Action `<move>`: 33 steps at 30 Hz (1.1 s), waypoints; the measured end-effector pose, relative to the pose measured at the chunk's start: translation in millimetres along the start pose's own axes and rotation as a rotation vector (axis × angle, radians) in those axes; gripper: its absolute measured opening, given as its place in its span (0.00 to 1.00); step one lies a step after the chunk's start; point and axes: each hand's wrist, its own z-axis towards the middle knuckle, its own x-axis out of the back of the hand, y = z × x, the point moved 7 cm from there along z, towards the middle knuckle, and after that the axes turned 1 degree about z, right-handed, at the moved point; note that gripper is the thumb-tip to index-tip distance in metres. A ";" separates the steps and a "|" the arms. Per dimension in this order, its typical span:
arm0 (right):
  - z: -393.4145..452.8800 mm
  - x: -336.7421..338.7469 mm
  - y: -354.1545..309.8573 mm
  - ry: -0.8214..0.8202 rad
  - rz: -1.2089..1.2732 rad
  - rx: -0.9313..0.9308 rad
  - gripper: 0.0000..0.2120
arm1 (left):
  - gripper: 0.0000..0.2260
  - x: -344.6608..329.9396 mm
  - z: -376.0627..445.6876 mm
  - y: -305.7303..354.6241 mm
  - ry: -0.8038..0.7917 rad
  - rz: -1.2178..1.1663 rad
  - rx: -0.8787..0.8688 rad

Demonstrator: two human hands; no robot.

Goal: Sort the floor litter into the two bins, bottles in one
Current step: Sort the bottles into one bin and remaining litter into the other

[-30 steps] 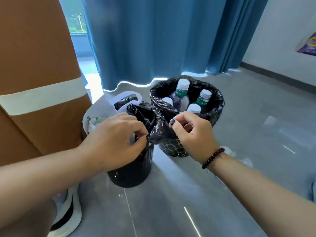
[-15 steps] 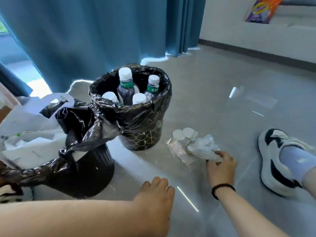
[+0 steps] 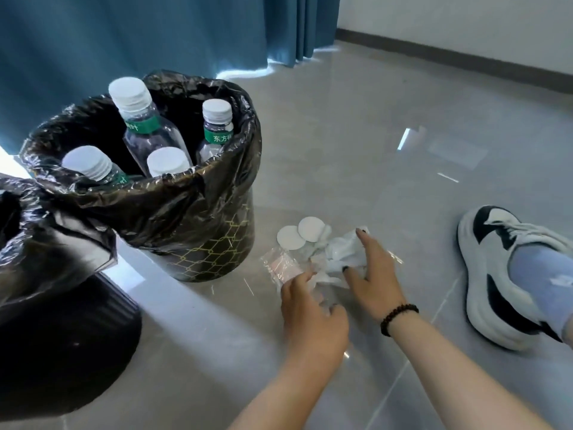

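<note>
Grey tiled floor (image 3: pixel 356 144), blue curtain (image 3: pixel 139 32) behind. Risking stray pieces: loose litter pile (image 3: pixel 322 259), just right of bottle bin (image 3: pixel 198 212), slipping from a partial scoop. Left hand (image 3: pixel 313 315) pinching clear wrapper (image 3: pixel 280 266) at pile's near edge; right hand (image 3: pixel 375 274) spreading wide, fingertips pressing crumpled white paper. Bottles (image 3: pixel 145 128) standing inside bin.

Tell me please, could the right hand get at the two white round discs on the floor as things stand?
Probably yes. The right hand rests on the crumpled white litter, and the discs lie just past it on bare floor, uncovered. Only that litter lies between; the bottle bin stands off to the side.
</note>
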 end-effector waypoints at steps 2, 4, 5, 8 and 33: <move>0.3 -12.4 3.3 -0.009 -0.040 -0.002 0.28 | 0.27 0.0 3.3 -9.0 0.004 0.025 0.002; -1.0 -14.3 0.8 0.044 -0.026 -0.026 0.24 | 0.30 3.0 5.7 -13.2 0.037 0.029 0.018; -1.5 -12.0 -0.2 0.079 -0.015 -0.042 0.22 | 0.30 3.1 6.6 -12.3 0.052 0.019 0.032; -5.5 -5.4 -2.5 0.153 -0.009 -0.080 0.17 | 0.29 0.6 7.9 -5.7 0.066 -0.031 0.073; -163.7 18.1 -141.3 0.105 0.612 -0.272 0.06 | 0.13 144.6 -136.2 58.4 0.118 -0.570 0.285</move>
